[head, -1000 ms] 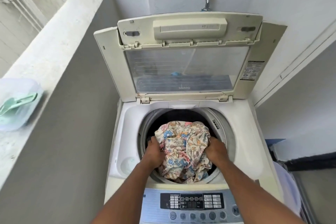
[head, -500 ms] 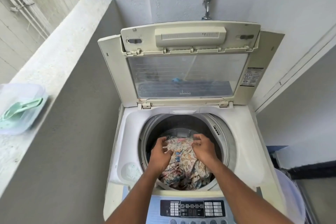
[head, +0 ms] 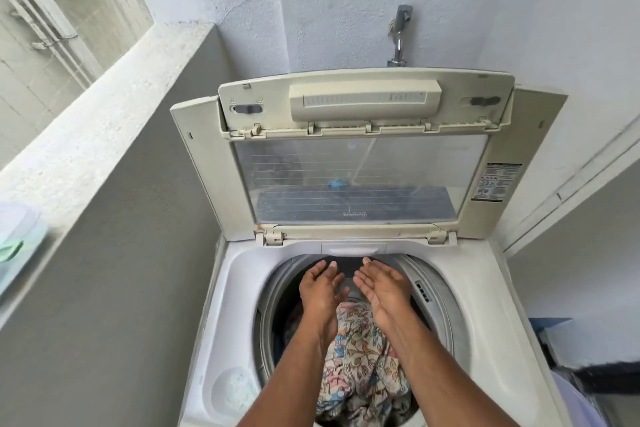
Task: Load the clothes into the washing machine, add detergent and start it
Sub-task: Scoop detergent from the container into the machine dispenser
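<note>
1. your left hand (head: 320, 289) hovers over the far half of the drum opening, palm turned inward, fingers straight and loosely apart, gripping nothing.
2. your right hand (head: 382, 288) mirrors it just beside, palm facing the left one, fingers extended and slightly fanned, also empty; a narrow gap separates the two hands.
3. the floral cloth (head: 360, 354) lies bunched inside the drum, below your wrists and forearms, filling the near part of the opening; neither hand touches it.
4. the grey drum rim (head: 438, 305) rings the opening; your fingertips sit near its far edge, with dark open space under them.
5. the washing machine (head: 485, 322) has a broad white top deck on either side of the drum, bare on the right; a round recess (head: 233, 388) sits in the deck's near left corner.
6. the lid (head: 363, 156) stands folded upright behind the drum, its clear panel facing you, hinges just beyond your fingertips.
7. a tap (head: 400, 35) projects from the wall above the lid.
8. a concrete ledge (head: 104, 114) runs along the left, well apart from the machine, with a clear plastic container (head: 17, 246) resting on it at the picture's left edge.
</note>
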Tool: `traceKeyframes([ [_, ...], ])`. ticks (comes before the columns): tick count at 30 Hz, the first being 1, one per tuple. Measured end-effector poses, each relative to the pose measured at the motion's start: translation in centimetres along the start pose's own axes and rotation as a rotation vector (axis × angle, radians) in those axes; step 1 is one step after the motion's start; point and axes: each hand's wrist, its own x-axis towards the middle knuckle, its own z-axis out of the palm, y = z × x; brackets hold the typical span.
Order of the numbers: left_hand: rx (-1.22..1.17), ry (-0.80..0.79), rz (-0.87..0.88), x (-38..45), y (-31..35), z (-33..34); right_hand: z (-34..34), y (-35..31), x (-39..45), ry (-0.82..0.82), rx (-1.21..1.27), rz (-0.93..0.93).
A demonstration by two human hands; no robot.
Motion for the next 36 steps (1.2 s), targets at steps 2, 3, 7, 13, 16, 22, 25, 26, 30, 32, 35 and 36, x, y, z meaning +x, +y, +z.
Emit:
traceKeyframes([
  [2,-0.064,0.015,-0.034,0.7,-0.2,0.6,0.4,0.5,0.8,0.018,0.11,0.053],
  [3,-0.078,0.016,-0.042,1.1,-0.3,0.9,0.7,0.7,1.1,0.021,0.155,0.073],
  [7,-0.1,-0.016,-0.037,2.6,-0.9,1.6,1.7,1.1,1.5,-0.006,0.287,0.121],
  [13,-0.206,0.022,-0.079,3.7,-1.4,2.6,3.0,1.2,2.1,-0.014,0.362,0.128],
  [16,-0.193,0.015,-0.077,4.0,-1.5,2.6,2.9,1.3,2.2,-0.047,0.347,0.115],
  [22,-0.139,0.0,-0.024,4.5,-2.2,1.9,2.4,1.6,1.9,-0.099,0.3,0.076],
  [25,-0.115,0.008,0.007,4.1,-2.8,1.5,2.0,2.1,1.4,-0.112,0.301,0.067],
  [26,-0.12,0.009,0.012,4.0,-3.2,1.4,1.7,2.3,1.1,-0.115,0.301,0.062],
  [30,-0.145,0.008,0.014,3.3,-4.3,0.6,0.8,3.1,0.4,-0.122,0.304,0.038],
  [32,-0.125,0.018,0.022,3.0,-4.5,0.5,0.6,3.1,0.1,-0.115,0.3,0.035],
  [35,-0.094,0.025,0.033,2.6,-4.7,0.1,0.3,3.1,-0.4,-0.102,0.287,0.039],
  [36,-0.079,0.026,0.029,2.3,-4.7,-0.1,0.2,3.2,-0.6,-0.096,0.28,0.041],
])
